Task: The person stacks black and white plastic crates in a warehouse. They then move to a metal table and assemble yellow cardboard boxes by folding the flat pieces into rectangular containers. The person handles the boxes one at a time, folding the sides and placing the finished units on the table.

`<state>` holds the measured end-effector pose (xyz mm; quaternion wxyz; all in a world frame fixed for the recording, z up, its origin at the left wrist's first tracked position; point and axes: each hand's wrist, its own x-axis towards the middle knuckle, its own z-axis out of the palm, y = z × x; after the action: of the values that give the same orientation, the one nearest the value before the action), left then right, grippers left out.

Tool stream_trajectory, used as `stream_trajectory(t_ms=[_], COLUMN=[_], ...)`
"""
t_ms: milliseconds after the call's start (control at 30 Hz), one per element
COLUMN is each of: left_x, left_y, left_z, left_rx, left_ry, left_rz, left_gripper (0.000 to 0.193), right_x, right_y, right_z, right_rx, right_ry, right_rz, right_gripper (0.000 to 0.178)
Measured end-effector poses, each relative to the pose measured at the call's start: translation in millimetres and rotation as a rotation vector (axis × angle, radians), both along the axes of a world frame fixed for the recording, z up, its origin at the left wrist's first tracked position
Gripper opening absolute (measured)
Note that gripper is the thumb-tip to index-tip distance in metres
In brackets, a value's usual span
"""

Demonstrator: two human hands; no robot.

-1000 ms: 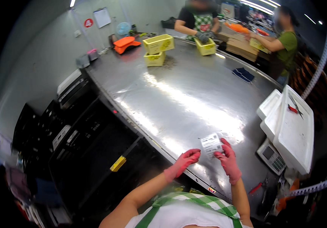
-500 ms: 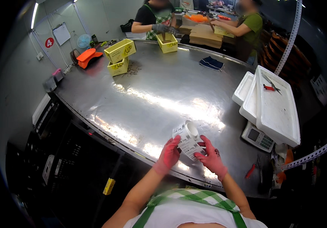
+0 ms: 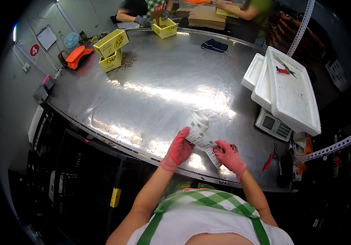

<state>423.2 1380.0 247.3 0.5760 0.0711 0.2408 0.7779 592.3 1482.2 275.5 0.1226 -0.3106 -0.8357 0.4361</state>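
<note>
Both hands wear pink gloves and are over the near edge of the metal table (image 3: 155, 110). A roll of white printed labels (image 3: 200, 118) stands out beyond my left hand (image 3: 178, 151), whose fingers are closed on the roll's near side. From it a label strip (image 3: 202, 140) slants down to the right. My right hand (image 3: 230, 158) pinches the strip near its loose end, which hangs below the fingers. The roll's hollow core faces away from me, and my left fingertips are partly hidden behind the strip.
To the right, stacked white foam trays (image 3: 296, 90) rest by a digital scale (image 3: 272, 124); red-handled shears (image 3: 270, 160) lie nearer. Yellow boxes (image 3: 112, 44) and an orange object (image 3: 77, 56) stand far left. Across the table, a co-worker's gloved hands (image 3: 143, 21) touch another yellow box (image 3: 164, 29).
The label strip is now drawn out further from the roll, with my right hand lower and to the right along it. The whole view has shifted downward.
</note>
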Motion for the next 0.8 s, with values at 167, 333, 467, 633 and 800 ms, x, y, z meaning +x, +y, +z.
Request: stream_trajectory(t_ms=[167,333,467,633,800], left_x=[-5,9,31,62,48], left_y=[0,9,7,31,34], left_z=[-7,-13,-18,-25,-7], left_rx=[0.028,-0.027,-0.116,-0.180,-0.120], left_ry=[-0.038,0.039,0.050,0.204,0.444], left_rz=[-0.048,-0.038,-0.172,-0.252,-0.171], left_gripper=[0.039,0.036,0.031,0.035,0.031], right_x=[16,35,17,28,29], right_y=[7,1,-14,-5,-4], right_z=[-12,-18,-10,-19,-22], right_rx=[-0.030,0.032,0.418,0.406,0.116], right_ry=[-0.142,0.024,0.218,0.064,0.237], right_rz=[-0.030,-0.082,-0.042,-0.074,-0.006], right_gripper=[0.022,0.040,0.060,0.072,0.062])
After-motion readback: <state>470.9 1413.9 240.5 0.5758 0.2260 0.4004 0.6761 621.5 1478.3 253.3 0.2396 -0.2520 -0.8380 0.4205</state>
